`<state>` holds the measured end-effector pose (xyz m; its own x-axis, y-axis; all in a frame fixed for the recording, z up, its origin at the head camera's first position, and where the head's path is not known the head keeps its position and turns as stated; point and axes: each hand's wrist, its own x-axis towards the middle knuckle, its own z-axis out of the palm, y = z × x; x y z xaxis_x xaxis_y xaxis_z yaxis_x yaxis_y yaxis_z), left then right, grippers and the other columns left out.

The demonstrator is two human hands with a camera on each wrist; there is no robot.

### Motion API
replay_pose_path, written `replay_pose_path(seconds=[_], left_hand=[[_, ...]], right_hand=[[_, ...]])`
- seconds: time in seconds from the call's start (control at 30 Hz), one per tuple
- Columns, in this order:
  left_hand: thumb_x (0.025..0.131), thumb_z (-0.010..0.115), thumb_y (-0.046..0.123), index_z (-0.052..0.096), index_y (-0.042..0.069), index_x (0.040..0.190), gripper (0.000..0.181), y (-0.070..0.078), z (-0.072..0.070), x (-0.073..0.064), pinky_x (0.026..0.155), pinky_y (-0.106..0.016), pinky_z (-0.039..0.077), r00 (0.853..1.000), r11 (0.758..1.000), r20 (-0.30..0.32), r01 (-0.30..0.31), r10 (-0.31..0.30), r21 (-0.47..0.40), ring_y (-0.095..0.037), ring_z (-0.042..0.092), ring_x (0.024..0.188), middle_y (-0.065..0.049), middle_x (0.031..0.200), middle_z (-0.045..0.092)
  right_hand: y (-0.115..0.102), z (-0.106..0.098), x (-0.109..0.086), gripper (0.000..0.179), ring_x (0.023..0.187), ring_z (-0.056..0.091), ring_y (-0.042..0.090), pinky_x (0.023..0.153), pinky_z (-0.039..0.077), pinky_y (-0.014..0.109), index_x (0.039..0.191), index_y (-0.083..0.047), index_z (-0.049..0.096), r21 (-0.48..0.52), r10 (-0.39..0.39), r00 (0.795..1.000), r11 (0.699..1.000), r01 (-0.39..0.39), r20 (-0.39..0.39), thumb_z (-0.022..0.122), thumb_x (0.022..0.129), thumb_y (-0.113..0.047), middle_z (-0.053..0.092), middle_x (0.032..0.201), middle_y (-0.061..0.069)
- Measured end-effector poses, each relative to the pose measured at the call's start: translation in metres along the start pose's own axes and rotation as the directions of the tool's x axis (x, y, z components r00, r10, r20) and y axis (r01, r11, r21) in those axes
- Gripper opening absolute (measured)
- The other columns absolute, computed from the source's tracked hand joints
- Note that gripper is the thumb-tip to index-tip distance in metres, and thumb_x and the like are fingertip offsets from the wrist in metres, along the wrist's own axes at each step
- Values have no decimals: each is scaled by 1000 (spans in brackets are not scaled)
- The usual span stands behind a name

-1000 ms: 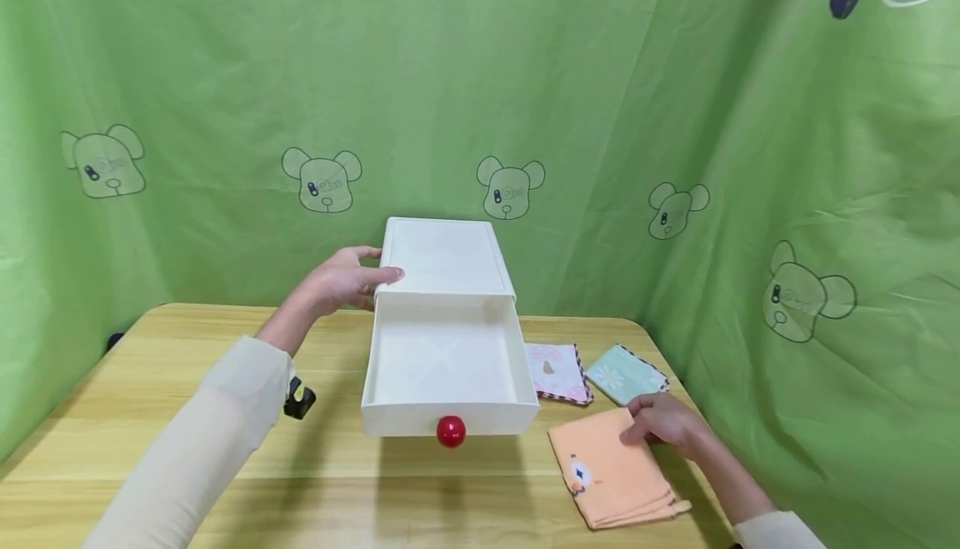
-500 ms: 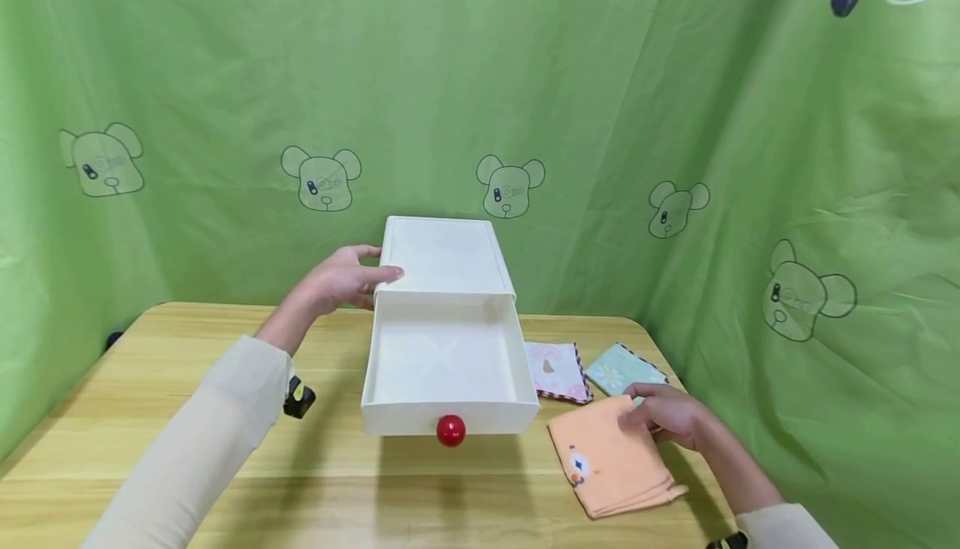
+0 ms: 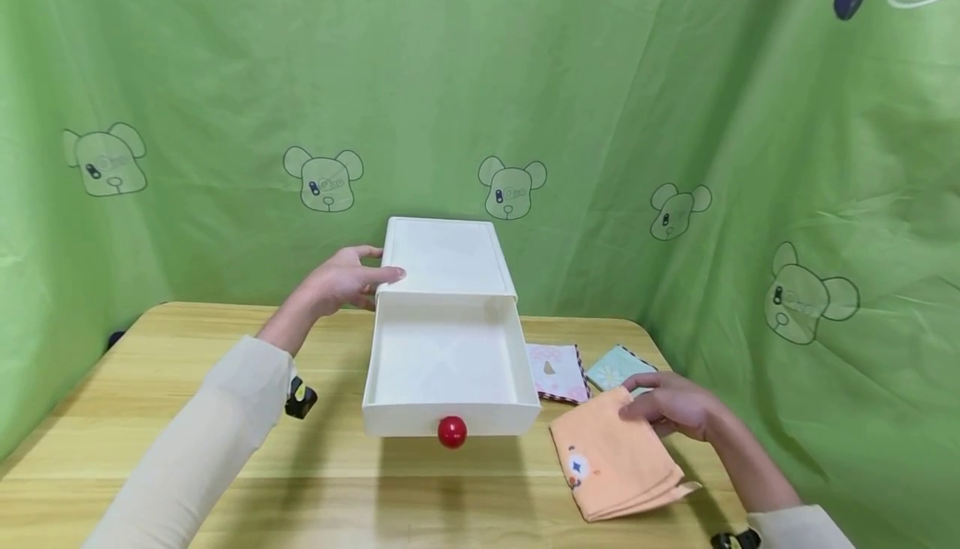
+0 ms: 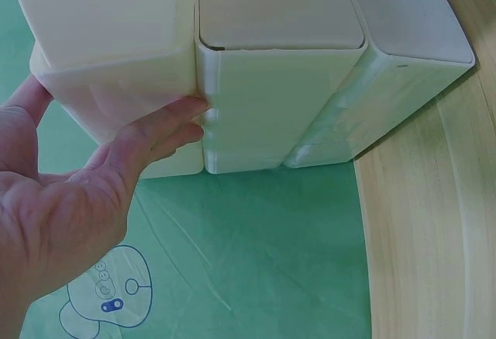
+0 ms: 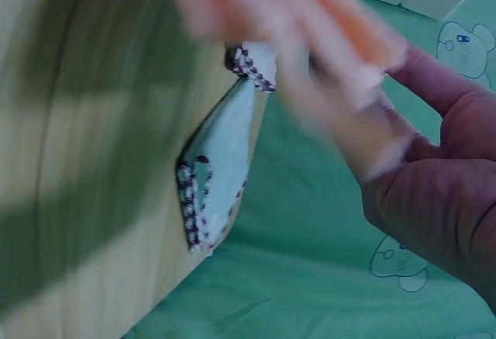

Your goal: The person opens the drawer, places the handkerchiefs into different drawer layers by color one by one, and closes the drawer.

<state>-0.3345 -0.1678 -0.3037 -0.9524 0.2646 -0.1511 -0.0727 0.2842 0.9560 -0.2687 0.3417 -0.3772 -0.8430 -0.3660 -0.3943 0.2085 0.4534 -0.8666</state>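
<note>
My left hand (image 3: pixel 341 278) rests on the upper left edge of a white drawer unit (image 3: pixel 446 256), thumb on top and straight fingers against the side. The left wrist view shows stacked drawer sections (image 4: pixel 279 106) beyond the hand (image 4: pixel 77 191). The top drawer (image 3: pixel 450 357) is pulled out, bare inside, with a round red knob (image 3: pixel 452 431). At the right, my right hand (image 3: pixel 671 406) pinches the upper corner of a folded orange towel (image 3: pixel 618 461) with a bear face on it. In the right wrist view the towel (image 5: pixel 325 36) is blurred beside the hand (image 5: pixel 449 168).
Between drawer and right hand lies a folded pink-and-white cloth (image 3: pixel 557 371) with a checked border. A mint-green cloth (image 3: pixel 615 366) lies behind the right hand, partly covered by it. The wooden table (image 3: pixel 300 482) ends against a green curtain (image 3: pixel 420 91) at the back and right.
My right hand has moved slightly up and to the right, lifting the orange towel's upper edge a little with it. More of the mint-green cloth is hidden. The left hand and drawer stay put.
</note>
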Motion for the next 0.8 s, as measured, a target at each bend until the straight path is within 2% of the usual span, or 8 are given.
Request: replay_pose_path(seconds=[0.27, 0.6, 0.8], left_hand=[[97, 70, 26, 12, 4, 162, 90, -3, 0, 3, 93, -41, 62, 1000, 1000, -1, -4, 4, -8, -28, 69, 102, -25, 138, 57], [97, 70, 27, 12, 3, 162, 90, -3, 0, 2, 93, -42, 62, 1000, 1000, 0, -4, 4, 4, -24, 69, 95, -25, 132, 59], [97, 70, 27, 11, 4, 162, 91, -3, -1, 2, 94, -42, 61, 1000, 1000, 3, -1, 1, 9, -22, 69, 92, -23, 128, 61]], right_hand=[[-14, 2, -2, 59, 84, 75, 26, 76, 66, 42, 135, 14, 37, -21, -26, 1000, 999, 26, 0, 69, 92, -10, 76, 97, 13], [-38, 8, -9, 61, 78, 74, 23, 74, 66, 41, 136, 16, 41, -94, -94, 995, 991, 91, -27, 72, 91, -11, 73, 91, 11], [-52, 12, -11, 63, 69, 70, 17, 65, 64, 35, 138, 17, 41, -125, -121, 989, 986, 110, -79, 73, 91, -11, 73, 87, 8]])
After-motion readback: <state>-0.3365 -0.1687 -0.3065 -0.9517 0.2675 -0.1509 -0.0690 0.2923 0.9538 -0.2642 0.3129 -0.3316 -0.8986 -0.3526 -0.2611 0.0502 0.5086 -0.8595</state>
